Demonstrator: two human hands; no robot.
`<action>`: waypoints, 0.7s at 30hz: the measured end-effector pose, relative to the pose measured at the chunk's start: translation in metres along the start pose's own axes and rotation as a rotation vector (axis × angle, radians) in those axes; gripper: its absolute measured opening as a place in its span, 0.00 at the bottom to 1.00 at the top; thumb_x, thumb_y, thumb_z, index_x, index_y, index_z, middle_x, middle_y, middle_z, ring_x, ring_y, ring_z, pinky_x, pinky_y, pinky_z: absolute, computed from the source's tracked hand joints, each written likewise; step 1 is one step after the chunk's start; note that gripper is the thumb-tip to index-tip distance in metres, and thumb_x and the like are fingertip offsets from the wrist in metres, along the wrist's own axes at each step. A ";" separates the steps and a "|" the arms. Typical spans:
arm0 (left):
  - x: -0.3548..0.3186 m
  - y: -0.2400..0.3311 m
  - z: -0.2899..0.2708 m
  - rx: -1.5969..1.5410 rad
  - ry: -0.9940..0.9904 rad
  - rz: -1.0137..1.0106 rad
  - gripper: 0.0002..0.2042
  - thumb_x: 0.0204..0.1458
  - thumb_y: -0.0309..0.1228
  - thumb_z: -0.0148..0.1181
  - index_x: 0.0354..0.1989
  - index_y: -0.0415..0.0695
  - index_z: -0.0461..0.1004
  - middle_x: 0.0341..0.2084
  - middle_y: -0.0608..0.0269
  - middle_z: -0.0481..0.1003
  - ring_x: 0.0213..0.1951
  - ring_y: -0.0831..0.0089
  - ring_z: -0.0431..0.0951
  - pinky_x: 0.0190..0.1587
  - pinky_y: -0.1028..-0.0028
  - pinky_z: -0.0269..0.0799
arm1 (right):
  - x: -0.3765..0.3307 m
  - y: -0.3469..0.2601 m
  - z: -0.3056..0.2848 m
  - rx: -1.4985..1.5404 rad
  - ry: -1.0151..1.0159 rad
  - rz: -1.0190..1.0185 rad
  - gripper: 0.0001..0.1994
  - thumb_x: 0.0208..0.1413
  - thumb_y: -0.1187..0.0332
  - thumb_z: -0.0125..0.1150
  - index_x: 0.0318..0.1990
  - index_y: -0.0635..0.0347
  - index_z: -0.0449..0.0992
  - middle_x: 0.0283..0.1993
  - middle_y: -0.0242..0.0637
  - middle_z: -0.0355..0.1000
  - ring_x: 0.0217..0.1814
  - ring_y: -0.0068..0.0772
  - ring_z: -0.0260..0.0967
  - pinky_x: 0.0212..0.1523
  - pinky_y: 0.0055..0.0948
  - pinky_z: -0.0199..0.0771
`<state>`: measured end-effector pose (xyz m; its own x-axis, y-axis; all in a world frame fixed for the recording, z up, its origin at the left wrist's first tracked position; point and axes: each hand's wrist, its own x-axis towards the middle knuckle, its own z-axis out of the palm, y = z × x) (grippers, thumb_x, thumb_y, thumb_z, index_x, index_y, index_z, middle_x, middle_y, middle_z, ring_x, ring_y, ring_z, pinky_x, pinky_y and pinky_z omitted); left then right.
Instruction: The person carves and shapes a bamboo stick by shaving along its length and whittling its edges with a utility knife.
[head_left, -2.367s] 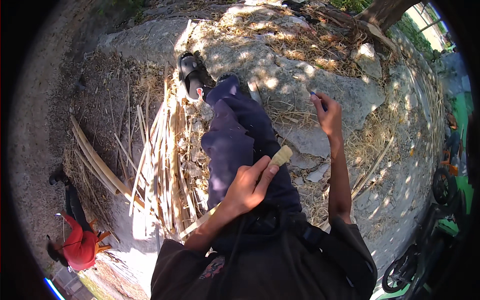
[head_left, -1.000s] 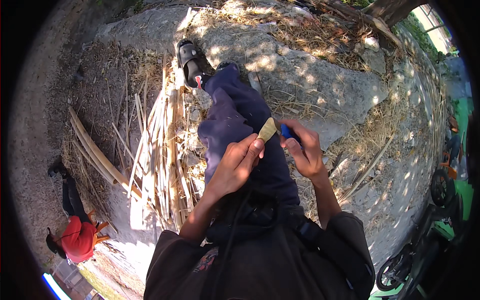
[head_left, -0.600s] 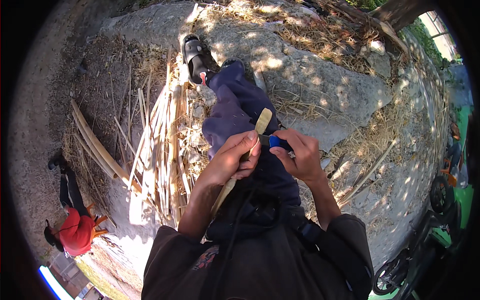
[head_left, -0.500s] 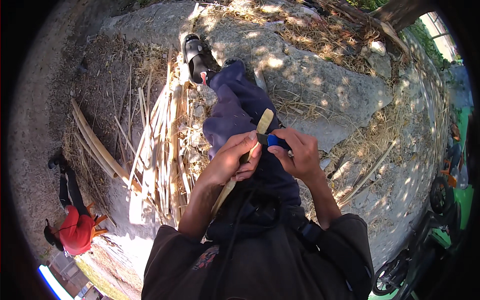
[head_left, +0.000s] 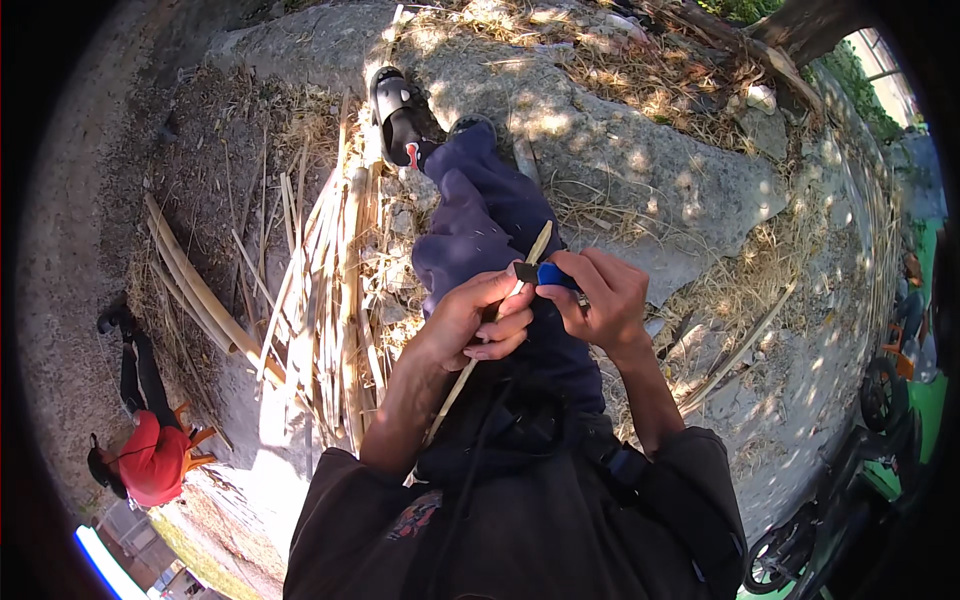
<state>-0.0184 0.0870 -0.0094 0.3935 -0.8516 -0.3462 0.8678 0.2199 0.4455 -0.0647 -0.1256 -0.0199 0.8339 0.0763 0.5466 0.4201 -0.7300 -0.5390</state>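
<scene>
My left hand (head_left: 462,322) is closed round a narrow pale strip of bamboo or wood (head_left: 541,240). The strip slants from my lap up to a tip above the fingers, its thin edge toward me. Closed on a small blue-handled cutter (head_left: 556,277), my right hand (head_left: 610,300) is just to the right of the strip. The cutter's short dark blade lies across the strip, by my left thumb. Both hands are over my dark blue trousers. Fingers partly hide the middle of the strip and the handle.
Split strips (head_left: 325,290) lie piled left of my legs, with long curved pieces (head_left: 195,285) beyond them. A rock slab (head_left: 640,170) stretches ahead. A person in red (head_left: 152,460) sits at the far left. Motorbikes (head_left: 850,500) stand at the right edge.
The strip has turned from its broad face to its narrow edge. My hands have shifted slightly right and stay closed on the strip and cutter.
</scene>
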 end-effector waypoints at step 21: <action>0.000 0.000 0.032 0.567 0.231 0.214 0.17 0.74 0.44 0.43 0.35 0.46 0.64 0.19 0.72 0.62 0.13 0.83 0.59 0.14 0.81 0.52 | 0.020 0.004 -0.030 0.299 -0.044 0.305 0.15 0.62 0.61 0.69 0.44 0.66 0.79 0.34 0.43 0.79 0.31 0.41 0.79 0.32 0.32 0.75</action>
<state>-0.0276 0.0717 0.0168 0.6502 -0.6785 -0.3418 0.4932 0.0347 0.8692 -0.0572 -0.1472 0.0075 0.9476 -0.0791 0.3095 0.2321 -0.4953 -0.8372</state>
